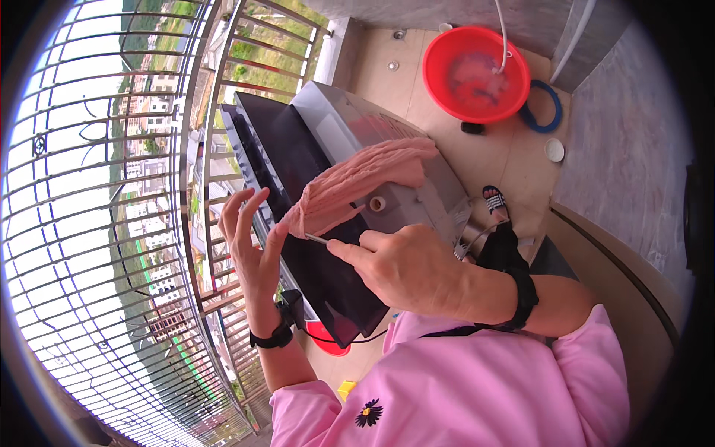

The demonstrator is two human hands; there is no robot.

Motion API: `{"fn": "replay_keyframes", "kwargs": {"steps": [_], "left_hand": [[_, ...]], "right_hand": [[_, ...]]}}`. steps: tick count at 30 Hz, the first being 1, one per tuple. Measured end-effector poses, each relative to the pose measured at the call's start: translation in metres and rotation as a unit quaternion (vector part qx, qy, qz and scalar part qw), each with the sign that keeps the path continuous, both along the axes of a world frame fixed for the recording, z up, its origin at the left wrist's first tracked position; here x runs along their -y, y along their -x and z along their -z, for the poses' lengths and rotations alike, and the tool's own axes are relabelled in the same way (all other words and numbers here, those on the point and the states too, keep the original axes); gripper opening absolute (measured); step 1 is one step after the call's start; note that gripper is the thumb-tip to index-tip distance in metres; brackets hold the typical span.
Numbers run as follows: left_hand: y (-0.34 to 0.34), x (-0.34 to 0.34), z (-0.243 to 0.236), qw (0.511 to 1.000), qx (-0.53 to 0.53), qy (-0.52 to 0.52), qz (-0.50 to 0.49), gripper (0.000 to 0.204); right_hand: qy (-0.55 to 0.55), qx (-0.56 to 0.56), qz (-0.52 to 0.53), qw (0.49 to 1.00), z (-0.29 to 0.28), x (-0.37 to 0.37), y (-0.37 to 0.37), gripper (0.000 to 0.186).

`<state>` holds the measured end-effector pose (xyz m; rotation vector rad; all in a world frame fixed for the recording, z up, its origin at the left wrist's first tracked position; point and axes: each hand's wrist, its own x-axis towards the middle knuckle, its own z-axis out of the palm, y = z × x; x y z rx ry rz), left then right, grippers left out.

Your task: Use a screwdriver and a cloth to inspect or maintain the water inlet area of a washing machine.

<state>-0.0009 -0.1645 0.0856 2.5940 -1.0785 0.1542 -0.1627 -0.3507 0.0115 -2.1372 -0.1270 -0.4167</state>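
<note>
My right hand [406, 264] is closed on a thin metal rod [316, 238], its index finger stretched along it. The rod's far end reaches the lower edge of a pink cloth [357, 179]. That crinkled cloth lies bunched over a grey appliance [357, 119] and its dark glossy panels [279, 134]. On the left, my left hand [253, 242] is open with fingers spread, its thumb at the cloth's near corner. Whether the thumb presses on the cloth, I cannot tell. A small tan ring [377, 203] sits on the appliance beside the cloth.
Barred railings [195, 186] run along the left. Beyond the appliance stands a red basin [477, 45] with water and a white hose [504, 37] in it. A blue ring [557, 112] and a white bowl [554, 150] lie nearby. A black cable [335, 342] hangs near my left wrist.
</note>
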Motion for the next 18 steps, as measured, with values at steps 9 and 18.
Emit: {"fn": "replay_keyframes", "kwargs": {"steps": [9, 18], "left_hand": [[0.015, 0.033, -0.014, 0.997, -0.022, -0.069, 0.009, 0.009], [0.01, 0.023, -0.009, 0.971, -0.176, 0.143, -0.076, 0.011]], "right_hand": [[-0.091, 0.03, -0.008, 0.995, 0.014, -0.005, 0.02, 0.043], [-0.08, -0.065, 0.024, 0.994, 0.067, 0.051, 0.038, 0.032]]}}
